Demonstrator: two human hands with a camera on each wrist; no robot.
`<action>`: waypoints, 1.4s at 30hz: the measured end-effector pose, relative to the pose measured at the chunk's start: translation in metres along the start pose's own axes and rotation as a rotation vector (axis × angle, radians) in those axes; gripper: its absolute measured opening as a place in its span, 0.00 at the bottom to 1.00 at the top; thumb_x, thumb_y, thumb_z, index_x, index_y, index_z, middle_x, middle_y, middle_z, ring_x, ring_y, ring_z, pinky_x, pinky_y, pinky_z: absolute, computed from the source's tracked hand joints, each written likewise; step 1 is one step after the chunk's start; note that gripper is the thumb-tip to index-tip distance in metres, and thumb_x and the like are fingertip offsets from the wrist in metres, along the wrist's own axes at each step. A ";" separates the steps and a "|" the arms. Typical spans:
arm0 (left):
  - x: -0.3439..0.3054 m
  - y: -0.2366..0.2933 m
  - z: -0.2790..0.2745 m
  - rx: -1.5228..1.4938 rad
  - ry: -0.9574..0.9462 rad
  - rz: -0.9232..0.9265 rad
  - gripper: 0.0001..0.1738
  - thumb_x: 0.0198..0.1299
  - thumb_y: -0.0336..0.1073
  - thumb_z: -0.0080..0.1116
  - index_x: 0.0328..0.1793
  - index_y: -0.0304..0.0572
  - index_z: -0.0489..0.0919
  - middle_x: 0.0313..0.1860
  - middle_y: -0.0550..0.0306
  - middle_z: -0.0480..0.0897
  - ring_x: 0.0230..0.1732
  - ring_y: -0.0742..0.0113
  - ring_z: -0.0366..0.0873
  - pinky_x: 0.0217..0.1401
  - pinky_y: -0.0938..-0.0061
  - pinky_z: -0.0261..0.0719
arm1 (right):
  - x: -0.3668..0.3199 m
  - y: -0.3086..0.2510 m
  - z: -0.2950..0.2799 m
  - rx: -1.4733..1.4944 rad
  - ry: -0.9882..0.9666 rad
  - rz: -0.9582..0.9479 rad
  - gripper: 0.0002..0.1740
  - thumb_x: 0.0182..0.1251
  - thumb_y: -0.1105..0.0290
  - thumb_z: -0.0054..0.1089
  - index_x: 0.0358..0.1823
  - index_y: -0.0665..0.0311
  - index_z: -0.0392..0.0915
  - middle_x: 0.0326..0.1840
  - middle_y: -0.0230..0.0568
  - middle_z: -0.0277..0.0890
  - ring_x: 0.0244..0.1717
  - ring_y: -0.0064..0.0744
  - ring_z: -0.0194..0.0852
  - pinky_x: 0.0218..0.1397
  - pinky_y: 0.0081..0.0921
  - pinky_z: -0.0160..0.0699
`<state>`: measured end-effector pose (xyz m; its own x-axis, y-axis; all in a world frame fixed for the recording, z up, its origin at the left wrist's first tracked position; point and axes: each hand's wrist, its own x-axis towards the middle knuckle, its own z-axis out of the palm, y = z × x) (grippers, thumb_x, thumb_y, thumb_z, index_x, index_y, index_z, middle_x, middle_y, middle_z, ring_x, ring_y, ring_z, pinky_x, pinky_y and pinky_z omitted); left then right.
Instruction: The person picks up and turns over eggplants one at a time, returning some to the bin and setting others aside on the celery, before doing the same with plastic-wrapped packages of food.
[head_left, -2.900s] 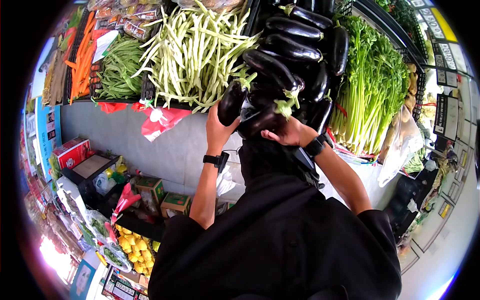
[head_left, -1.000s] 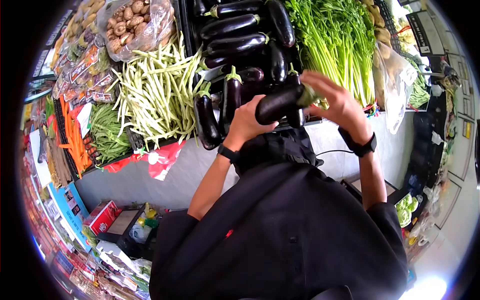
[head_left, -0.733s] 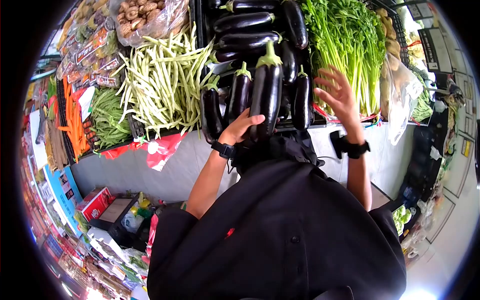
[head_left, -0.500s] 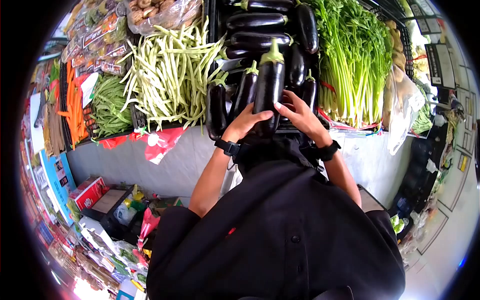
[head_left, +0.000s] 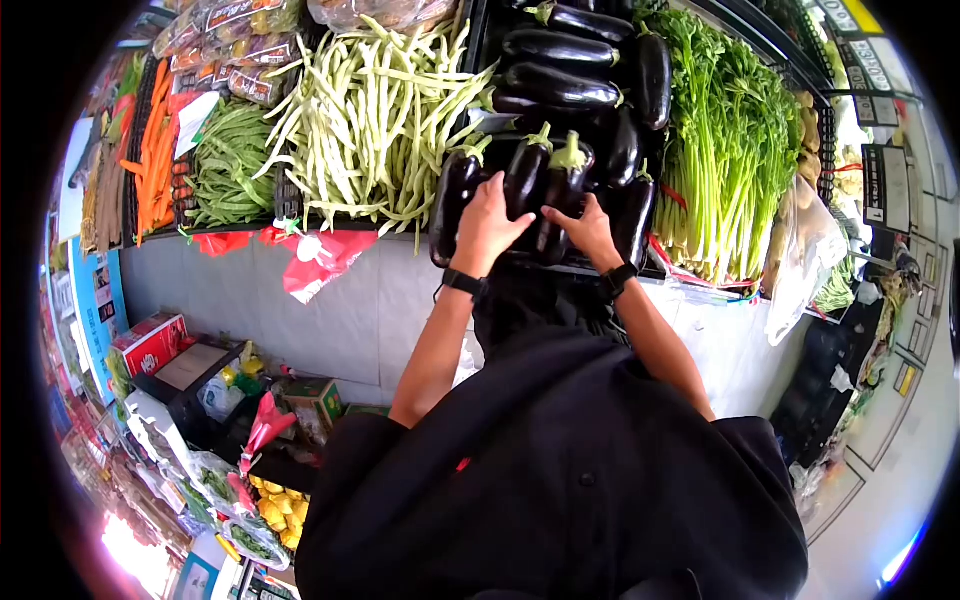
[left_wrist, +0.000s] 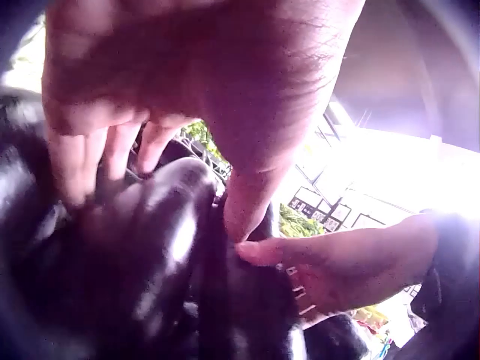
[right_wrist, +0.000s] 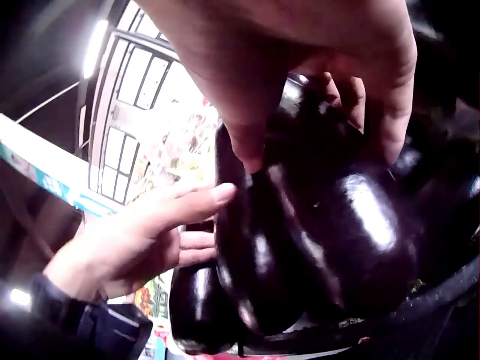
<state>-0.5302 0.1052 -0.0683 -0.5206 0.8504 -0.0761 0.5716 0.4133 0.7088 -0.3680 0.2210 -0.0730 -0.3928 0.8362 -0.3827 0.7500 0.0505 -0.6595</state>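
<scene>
In the head view my left hand [head_left: 488, 225] grips a glossy dark purple eggplant [head_left: 527, 175], thumb on its right side. Beside it, my right hand [head_left: 588, 232] holds another eggplant [head_left: 568, 185] from the right, its green stem pointing away. My two thumbs come close together between these eggplants. The left wrist view has the left fingers spread down over an eggplant [left_wrist: 176, 217]. From the right wrist, thumb and fingers straddle a wide eggplant [right_wrist: 360, 232]; their tips are partly hidden. One more eggplant [head_left: 455, 205] stands at the crate's left front corner, another [head_left: 634, 220] on the right.
Several eggplants [head_left: 560, 85] lie crosswise behind in the black crate. Pale long beans [head_left: 375, 130] fill the left side, with green beans [head_left: 235, 165] and carrots [head_left: 157, 150] further left. Celery [head_left: 725, 170] lies right. A red plastic bag [head_left: 325, 262] hangs off the front edge.
Earlier an eggplant was turned in both hands until its stem pointed away. Since then it has gone down into the front row, and the left hand has moved onto the neighbouring eggplant.
</scene>
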 end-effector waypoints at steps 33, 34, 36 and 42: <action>0.016 0.064 0.059 0.192 0.287 -0.001 0.55 0.40 0.35 0.74 0.79 0.48 0.60 0.71 0.51 0.67 0.62 0.50 0.68 0.61 0.56 0.66 | 0.149 -0.041 -0.054 -0.501 -0.455 -0.353 0.32 0.60 0.52 0.66 0.61 0.66 0.77 0.55 0.58 0.81 0.56 0.56 0.80 0.60 0.39 0.79; 0.017 0.064 0.061 0.173 0.324 0.015 0.55 0.40 0.33 0.72 0.79 0.49 0.60 0.71 0.51 0.67 0.63 0.50 0.68 0.61 0.55 0.65 | 0.144 -0.043 -0.054 -0.461 -0.395 -0.359 0.32 0.60 0.52 0.67 0.60 0.66 0.79 0.54 0.58 0.81 0.55 0.56 0.81 0.60 0.39 0.79; 0.015 0.066 0.065 0.126 0.316 -0.003 0.54 0.40 0.29 0.69 0.80 0.50 0.60 0.72 0.50 0.65 0.65 0.48 0.65 0.64 0.51 0.62 | 0.136 -0.038 -0.054 -0.388 -0.281 -0.421 0.31 0.57 0.50 0.71 0.54 0.67 0.82 0.51 0.60 0.82 0.53 0.54 0.82 0.58 0.37 0.80; 0.008 0.065 0.049 0.051 0.322 -0.039 0.55 0.40 0.31 0.70 0.80 0.49 0.59 0.73 0.52 0.64 0.67 0.44 0.62 0.66 0.50 0.60 | 0.120 -0.044 -0.094 -0.212 -0.126 -0.213 0.32 0.56 0.48 0.73 0.50 0.71 0.83 0.33 0.49 0.86 0.38 0.39 0.88 0.47 0.30 0.83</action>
<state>-0.4661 0.1546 -0.0569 -0.7121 0.6901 0.1291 0.5738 0.4661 0.6734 -0.3979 0.3709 -0.0291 -0.6059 0.7210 -0.3361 0.7326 0.3410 -0.5892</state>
